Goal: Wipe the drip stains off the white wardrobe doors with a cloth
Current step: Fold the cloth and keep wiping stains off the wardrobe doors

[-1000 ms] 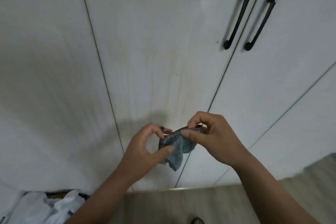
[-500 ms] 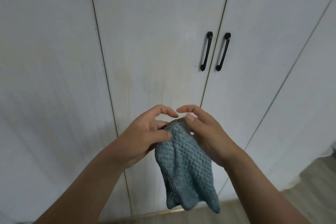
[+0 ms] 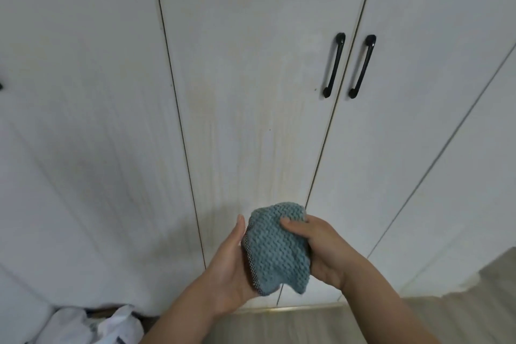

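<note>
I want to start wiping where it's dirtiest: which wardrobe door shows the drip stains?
The door with the left black handle: yellowish streaks run down it above the cloth, nowhere else so clearly.

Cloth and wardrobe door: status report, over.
Right hand grips bunched cloth; left hand supports it, thumb straight. Cloth held off the door. Drip stains visible above. Nothing between cloth and stains.

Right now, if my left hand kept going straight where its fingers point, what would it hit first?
Your left hand would probably meet the stained white middle wardrobe door first; nothing else shows in between, though depth is unclear.
</note>
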The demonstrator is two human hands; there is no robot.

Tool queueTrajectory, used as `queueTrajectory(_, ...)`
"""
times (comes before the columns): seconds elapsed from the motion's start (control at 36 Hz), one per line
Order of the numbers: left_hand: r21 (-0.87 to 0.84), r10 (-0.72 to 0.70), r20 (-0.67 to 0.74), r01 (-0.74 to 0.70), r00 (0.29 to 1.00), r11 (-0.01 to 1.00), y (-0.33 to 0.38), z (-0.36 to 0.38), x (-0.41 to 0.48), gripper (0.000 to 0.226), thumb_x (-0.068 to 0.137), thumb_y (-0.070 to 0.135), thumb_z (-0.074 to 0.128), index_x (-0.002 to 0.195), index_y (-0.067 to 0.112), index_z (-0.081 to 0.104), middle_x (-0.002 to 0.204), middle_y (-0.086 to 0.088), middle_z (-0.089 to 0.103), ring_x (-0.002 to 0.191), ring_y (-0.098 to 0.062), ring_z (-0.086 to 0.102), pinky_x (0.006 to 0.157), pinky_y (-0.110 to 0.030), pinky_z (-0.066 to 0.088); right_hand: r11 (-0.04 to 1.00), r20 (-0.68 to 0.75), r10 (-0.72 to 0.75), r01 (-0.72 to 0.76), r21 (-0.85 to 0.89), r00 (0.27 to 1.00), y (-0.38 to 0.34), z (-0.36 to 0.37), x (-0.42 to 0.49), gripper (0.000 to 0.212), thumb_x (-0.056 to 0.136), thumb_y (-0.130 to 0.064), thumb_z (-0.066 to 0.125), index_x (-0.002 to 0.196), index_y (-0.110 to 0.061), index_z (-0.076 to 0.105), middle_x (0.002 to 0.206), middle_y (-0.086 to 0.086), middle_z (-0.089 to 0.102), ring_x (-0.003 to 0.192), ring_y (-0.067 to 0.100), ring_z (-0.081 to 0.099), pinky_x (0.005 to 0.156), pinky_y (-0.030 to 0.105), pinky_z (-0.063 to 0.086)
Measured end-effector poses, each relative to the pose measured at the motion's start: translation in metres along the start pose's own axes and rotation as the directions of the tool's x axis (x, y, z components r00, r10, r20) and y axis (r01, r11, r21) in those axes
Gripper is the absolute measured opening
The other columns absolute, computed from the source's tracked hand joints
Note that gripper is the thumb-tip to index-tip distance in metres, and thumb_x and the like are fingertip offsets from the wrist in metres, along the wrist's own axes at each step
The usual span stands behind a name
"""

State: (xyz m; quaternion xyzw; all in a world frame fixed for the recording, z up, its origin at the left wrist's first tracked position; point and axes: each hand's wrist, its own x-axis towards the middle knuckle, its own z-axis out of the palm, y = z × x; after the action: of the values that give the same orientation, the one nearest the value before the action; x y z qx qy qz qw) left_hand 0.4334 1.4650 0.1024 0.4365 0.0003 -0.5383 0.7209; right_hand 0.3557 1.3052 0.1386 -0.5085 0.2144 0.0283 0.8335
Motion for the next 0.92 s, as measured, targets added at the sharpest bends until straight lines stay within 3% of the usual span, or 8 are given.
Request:
queueTrajectory(0.19, 0.695, 0.395, 0.035, -0.306, 0.918, 0.65, 0.041, -0.003, -0.012, 0.033, 0.101, 0.009, 0.061, 0.129, 0.026, 0.066, 0.114, -0.003, 0.078, 0.106, -0.022, 0.074, 0.092, -0.032, 0.058, 0.963, 0.131, -0.014, 0.048, -0.264, 0.991, -0.014, -0.014, -0.006, 0.033, 0.1, -0.003, 0.056, 0.133, -0.006, 0.058, 0.128, 0.016, 0.069, 0.12, 0.034, 0.065, 0.104, 0.049, 0.051)
queueTrajectory(0.36, 0.728, 0.539, 0.377, -0.601, 0.753, 0.33, 0.091, 0.01, -0.047, 0.044, 0.096, -0.011, 0.058, 0.102, 0.024, 0.083, 0.097, -0.005, 0.08, 0.092, -0.024, 0.077, 0.082, -0.034, 0.062, 0.755, 0.349, -0.212, 0.38, -0.535, 0.913, -0.076, -0.008, -0.037, 0.027, 0.104, -0.015, 0.05, 0.1, -0.018, 0.077, 0.099, 0.001, 0.076, 0.093, 0.017, 0.072, 0.079, 0.029, 0.057)
queueTrajectory(0.42, 0.705, 0.523, 0.408, -0.623, 0.748, 0.34, 0.099, 0.008, -0.046, 0.053, 0.09, -0.024, 0.053, 0.094, 0.02, 0.084, 0.095, -0.003, 0.08, 0.092, -0.021, 0.077, 0.081, -0.029, 0.061, 0.73, 0.406, -0.194, 0.407, -0.549, 0.893, -0.087, -0.008, -0.04, 0.036, 0.102, -0.004, 0.053, 0.088, -0.021, 0.082, 0.086, -0.002, 0.075, 0.077, 0.01, 0.068, 0.069, 0.022, 0.052)
queueTrajectory(0.5, 0.748, 0.534, 0.343, -0.568, 0.773, 0.343, 0.094, 0.001, -0.026, 0.07, 0.091, -0.027, 0.044, 0.076, 0.029, 0.083, 0.087, -0.001, 0.079, 0.086, -0.017, 0.075, 0.075, -0.028, 0.059, 0.645, 0.413, -0.123, 0.389, -0.657, 0.902, -0.082, -0.017, -0.023, 0.046, 0.092, 0.021, 0.047, 0.096, -0.009, 0.082, 0.11, 0.013, 0.076, 0.109, 0.026, 0.071, 0.094, 0.042, 0.057)
queueTrajectory(0.61, 0.74, 0.542, 0.261, -0.526, 0.799, 0.419, 0.085, -0.007, -0.008, 0.054, 0.092, -0.013, 0.046, 0.076, 0.025, 0.081, 0.09, -0.004, 0.077, 0.09, -0.017, 0.072, 0.078, -0.026, 0.056, 0.541, 0.381, -0.119, 0.381, -0.75, 0.917, -0.078, -0.024, -0.011, 0.036, 0.085, 0.001, 0.051, 0.101, -0.013, 0.08, 0.11, 0.008, 0.074, 0.107, 0.026, 0.066, 0.096, 0.051, 0.052)
queueTrajectory(0.75, 0.657, 0.629, 0.331, -0.651, 0.703, 0.381, 0.085, 0.007, -0.012, 0.003, 0.089, 0.021, 0.069, 0.088, 0.019, 0.071, 0.091, -0.014, 0.07, 0.086, -0.03, 0.068, 0.075, -0.041, 0.058, 0.595, 0.344, -0.36, 0.497, -0.631, 0.867, -0.083, -0.017, -0.013, 0.016, 0.095, -0.02, 0.069, 0.08, -0.014, 0.068, 0.077, -0.002, 0.064, 0.075, 0.011, 0.06, 0.067, 0.028, 0.047)
queueTrajectory(0.81, 0.637, 0.656, 0.33, -0.673, 0.679, 0.376, 0.082, 0.016, -0.01, 0.017, 0.087, 0.014, 0.078, 0.09, 0.018, 0.062, 0.094, -0.014, 0.069, 0.088, -0.036, 0.071, 0.071, -0.048, 0.062, 0.62, 0.308, -0.475, 0.562, -0.547, 0.824, -0.081, -0.013, -0.014, 0.017, 0.089, -0.018, 0.076, 0.092, -0.013, 0.061, 0.082, 0.002, 0.064, 0.077, 0.015, 0.065, 0.062, 0.03, 0.051)
queueTrajectory(0.92, 0.599, 0.715, 0.252, -0.686, 0.652, 0.414, 0.08, 0.032, -0.001, 0.026, 0.091, -0.014, 0.065, 0.099, 0.009, 0.056, 0.097, 0.003, 0.068, 0.09, -0.019, 0.072, 0.072, -0.033, 0.06, 0.847, 0.124, -0.466, 0.483, -0.224, 0.876, -0.06, -0.018, 0.0, 0.057, 0.081, -0.017, 0.083, 0.13, -0.018, 0.054, 0.112, 0.016, 0.07, 0.106, 0.035, 0.069, 0.085, 0.049, 0.058)
